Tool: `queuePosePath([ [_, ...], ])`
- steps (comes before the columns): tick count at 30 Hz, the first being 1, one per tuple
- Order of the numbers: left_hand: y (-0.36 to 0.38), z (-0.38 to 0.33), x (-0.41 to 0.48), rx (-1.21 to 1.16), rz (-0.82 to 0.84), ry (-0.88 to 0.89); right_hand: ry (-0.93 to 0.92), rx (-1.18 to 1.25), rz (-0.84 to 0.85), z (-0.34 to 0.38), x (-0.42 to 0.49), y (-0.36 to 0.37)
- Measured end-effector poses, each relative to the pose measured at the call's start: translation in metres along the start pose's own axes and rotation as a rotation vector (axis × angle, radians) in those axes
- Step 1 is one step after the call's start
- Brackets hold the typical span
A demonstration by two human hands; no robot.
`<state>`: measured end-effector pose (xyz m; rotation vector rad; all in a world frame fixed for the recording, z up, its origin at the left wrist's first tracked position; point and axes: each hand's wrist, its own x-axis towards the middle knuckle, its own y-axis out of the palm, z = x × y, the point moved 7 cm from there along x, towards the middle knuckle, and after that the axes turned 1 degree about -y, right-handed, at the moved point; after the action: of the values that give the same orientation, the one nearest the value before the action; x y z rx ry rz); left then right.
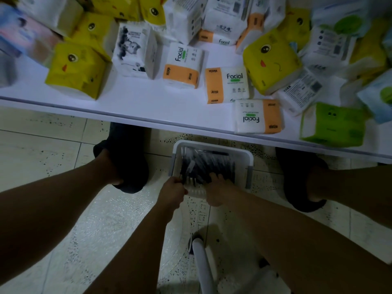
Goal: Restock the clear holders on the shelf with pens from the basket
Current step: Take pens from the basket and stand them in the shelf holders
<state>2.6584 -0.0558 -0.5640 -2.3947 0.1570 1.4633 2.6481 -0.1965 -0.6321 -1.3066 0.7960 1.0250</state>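
Observation:
A white basket point(248, 160) stands on the floor just below the shelf edge, holding several dark pens point(207, 164). My left hand point(171, 193) is curled in a fist at the basket's near rim and grips a few pens that stick out above it. Just to its right, my right hand point(218, 188) reaches into the basket with its fingers curled round pens in the pile. The image is blurred around the pens. No clear holders are in view.
A white shelf point(131, 102) crosses the top, crowded with yellow, orange-and-white and green tissue packs. My legs and black slippers point(127, 158) flank the basket on the tiled floor. A white tube-like object point(201, 262) stands low in the middle.

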Motion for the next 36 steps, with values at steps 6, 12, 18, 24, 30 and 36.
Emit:
queuePosePath([
  [6,0.002,-0.013,-0.002,-0.038,-0.018,0.102,0.002,0.283,-0.207,-0.005,-0.001,-0.011],
  [12,0.013,-0.021,-0.012,-0.08,-0.017,0.131,-0.006,0.625,-0.46,-0.021,-0.028,-0.02],
  [18,0.021,-0.038,-0.031,0.063,-0.035,0.172,0.088,0.849,-0.604,-0.044,-0.072,-0.033],
  [24,0.031,-0.075,-0.072,0.065,0.021,0.357,0.032,0.968,-0.684,-0.048,-0.127,-0.05],
  [30,0.022,-0.131,-0.134,0.074,-0.089,0.635,0.066,0.861,-1.008,-0.068,-0.209,-0.092],
  [36,0.026,-0.169,-0.204,0.018,-0.004,0.946,-0.269,1.187,-1.163,-0.064,-0.269,-0.12],
])
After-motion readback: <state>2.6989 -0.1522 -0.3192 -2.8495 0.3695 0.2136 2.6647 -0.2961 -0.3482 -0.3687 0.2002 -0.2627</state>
